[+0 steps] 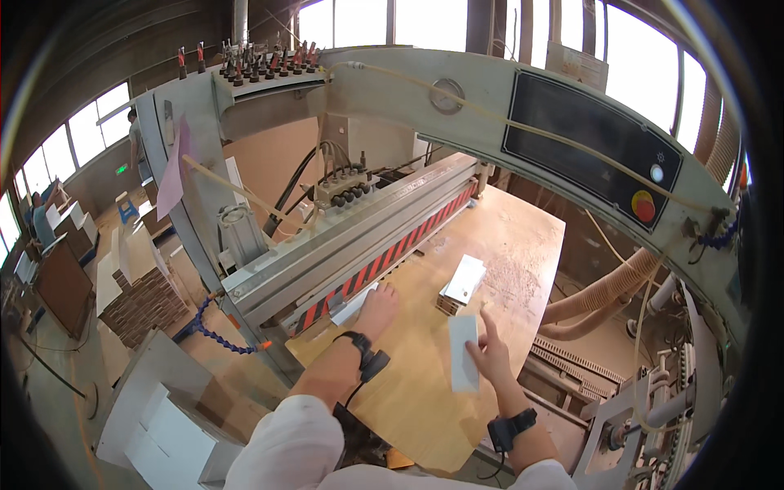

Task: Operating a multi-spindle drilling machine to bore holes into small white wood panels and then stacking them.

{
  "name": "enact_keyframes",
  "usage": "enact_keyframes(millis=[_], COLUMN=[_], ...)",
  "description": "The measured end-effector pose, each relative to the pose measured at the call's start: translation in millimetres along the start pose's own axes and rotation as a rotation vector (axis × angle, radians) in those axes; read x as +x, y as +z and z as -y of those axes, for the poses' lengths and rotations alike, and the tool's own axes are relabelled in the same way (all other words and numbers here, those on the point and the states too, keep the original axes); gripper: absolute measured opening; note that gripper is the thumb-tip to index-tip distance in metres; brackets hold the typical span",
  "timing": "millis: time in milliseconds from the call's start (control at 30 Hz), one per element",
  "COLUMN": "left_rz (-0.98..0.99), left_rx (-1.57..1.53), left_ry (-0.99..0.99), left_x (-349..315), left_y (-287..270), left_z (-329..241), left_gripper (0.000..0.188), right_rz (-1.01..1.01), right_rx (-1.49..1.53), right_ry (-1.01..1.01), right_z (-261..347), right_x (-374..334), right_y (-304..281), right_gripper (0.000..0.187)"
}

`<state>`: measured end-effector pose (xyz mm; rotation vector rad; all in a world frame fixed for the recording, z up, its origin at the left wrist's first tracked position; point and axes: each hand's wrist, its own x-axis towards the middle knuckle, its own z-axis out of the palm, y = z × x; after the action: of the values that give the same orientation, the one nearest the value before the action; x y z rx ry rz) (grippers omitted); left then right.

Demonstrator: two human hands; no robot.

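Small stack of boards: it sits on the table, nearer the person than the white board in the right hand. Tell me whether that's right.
Not nearer: the head view shows the small stack of boards farther away than the white board in the right hand. It does sit on the table.

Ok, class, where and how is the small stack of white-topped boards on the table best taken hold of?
Probably across the long sides of the stack, from the near end, reaching the lower layers: it lies flat on the table, longer than wide, and its layers look slightly offset, so a shallow grip may slide them.
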<state>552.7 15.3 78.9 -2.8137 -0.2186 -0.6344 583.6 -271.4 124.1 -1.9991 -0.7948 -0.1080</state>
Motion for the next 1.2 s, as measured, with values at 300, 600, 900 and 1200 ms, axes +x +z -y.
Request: enact_keyframes(millis=[300, 600, 900, 1200], left_rz=[0.274, 0.049, 0.100, 0.233], left_rx=[-0.039, -0.451, -0.701, -0.564], left_ry=[0.317, 0.179, -0.101, -0.795], left_x=[32.5, -65.4, -265.9, -437.8], left_y=[-17.1, -12.2, -137.4, -141.2], left_z=[-1.8, 24.7, 2.5, 8.2], left_gripper=[0.027, 0.066, 0.059, 0.064], right_rz=[0.090, 0.045, 0.287, 0.174], right_rx=[0.438, 0.732, 0.693, -0.158], right_ry=[0.319, 0.273, 0.415, 0.107], right_z=[-4.3, 39.7, -12.0, -31.7], right_x=[5.4, 92.3, 153.4, 166.2], right_y=[-25.7, 67.0, 234.2, 266.9], right_gripper=[0.067, 0.059, 0.050, 0.045])
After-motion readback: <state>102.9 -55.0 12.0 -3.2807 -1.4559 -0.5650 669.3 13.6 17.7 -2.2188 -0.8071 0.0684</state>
